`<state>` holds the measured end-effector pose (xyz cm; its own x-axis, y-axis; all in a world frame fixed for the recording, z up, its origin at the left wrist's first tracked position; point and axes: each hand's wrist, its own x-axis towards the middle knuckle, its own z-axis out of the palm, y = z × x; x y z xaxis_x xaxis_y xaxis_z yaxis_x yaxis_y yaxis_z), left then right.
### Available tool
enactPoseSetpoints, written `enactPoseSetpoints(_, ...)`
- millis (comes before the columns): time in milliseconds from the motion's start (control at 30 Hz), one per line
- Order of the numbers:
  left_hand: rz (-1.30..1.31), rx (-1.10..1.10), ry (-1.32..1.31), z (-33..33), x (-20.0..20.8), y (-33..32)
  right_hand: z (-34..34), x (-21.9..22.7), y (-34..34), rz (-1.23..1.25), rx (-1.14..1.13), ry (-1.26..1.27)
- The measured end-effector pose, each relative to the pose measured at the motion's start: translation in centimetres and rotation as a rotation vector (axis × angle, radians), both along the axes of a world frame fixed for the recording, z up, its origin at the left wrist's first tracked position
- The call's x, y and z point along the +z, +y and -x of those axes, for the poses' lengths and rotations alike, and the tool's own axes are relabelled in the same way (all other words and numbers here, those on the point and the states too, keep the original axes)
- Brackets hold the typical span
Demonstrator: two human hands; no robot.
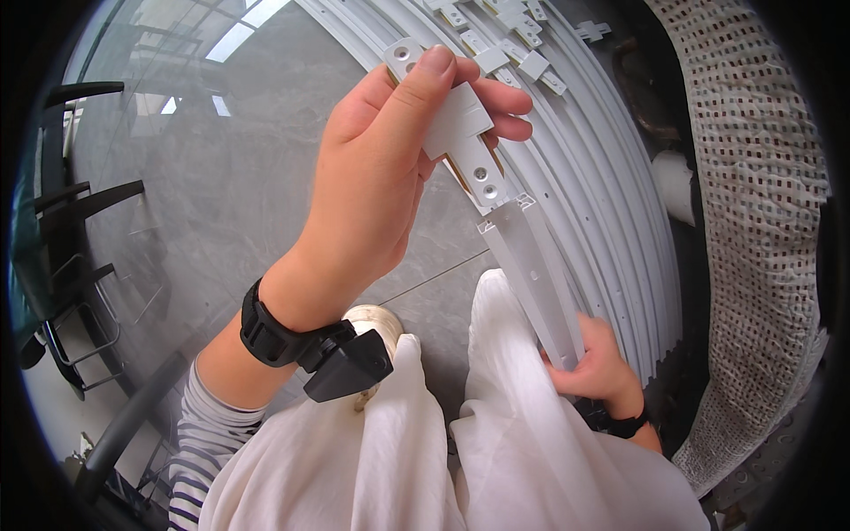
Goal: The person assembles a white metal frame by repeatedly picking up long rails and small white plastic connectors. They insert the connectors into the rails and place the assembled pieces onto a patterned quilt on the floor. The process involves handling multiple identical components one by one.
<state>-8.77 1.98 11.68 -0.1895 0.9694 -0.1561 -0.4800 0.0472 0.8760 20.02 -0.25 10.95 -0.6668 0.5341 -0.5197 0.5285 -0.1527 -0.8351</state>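
1. Here's the left hand [381, 150], thumb on top and fingers curled behind, pinching a white connector [456, 119].
2. That connector slants down and to the right out of the pinch, its lower end right at the open end of a white rail [531, 274]; whether the two touch, I can't tell.
3. Down the rail we go, and below the pinch there's the right hand [602, 363], wrapped around its near end.
4. Just past the left fingertips, loose connectors [535, 65] lie on a stack of long white rails [620, 248], curving down the right side.
5. Back along the left arm: a black wristband [274, 336] carrying a black box [350, 365], then a striped sleeve [208, 442].
6. Beneath the hands, white trousers [549, 434], one pale shoe [376, 323] and grey floor [239, 159].
7. Farthest out, dark chairs [88, 199] left, a woven cover [753, 177] right.
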Motion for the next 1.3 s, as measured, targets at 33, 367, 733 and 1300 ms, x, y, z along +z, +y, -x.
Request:
enactPoseSetpoints(33, 0.016, -0.003, -0.017, -0.3, 0.2, -0.1, -0.1, 0.0, -0.1, 0.006, 0.009, -0.008)
enactPoseSetpoints(367, 0.052, -0.029, -0.072, -1.7, 0.9, -1.3, -0.7, -0.5, -0.9, -0.058, 0.036, 0.01)
enactPoseSetpoints(733, -0.004, -0.006, -0.078, -2.5, -0.3, -1.6, -0.4, -0.2, -0.8, -0.119, 0.03, 0.039)
enactPoseSetpoints(1300, -0.056, 0.05, 0.042, -4.8, -2.5, -2.5, 0.1, -1.3, -0.8, -0.065, -0.008, -0.015)
